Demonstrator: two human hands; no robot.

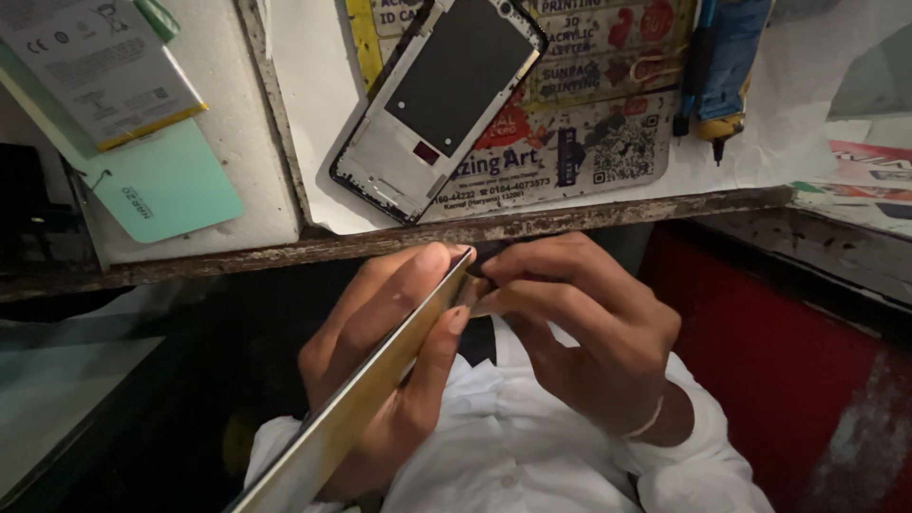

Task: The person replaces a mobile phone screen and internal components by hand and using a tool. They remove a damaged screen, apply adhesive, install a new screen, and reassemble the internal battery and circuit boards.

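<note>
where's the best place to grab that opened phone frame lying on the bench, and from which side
Grip the opened phone frame with the dark rectangular panel by its two long metal edges, coming from above. It lies flat and tilted on the white bench top, long edges unobstructed; avoid pressing the exposed inner parts. This is a judgement.

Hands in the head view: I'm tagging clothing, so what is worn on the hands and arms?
Both hands are bare, no gloves or rings visible. The right hand has a thin pale band at the wrist. White sleeves cover both forearms, cuffs ending near the wrists; the left hand shows no band.
</note>
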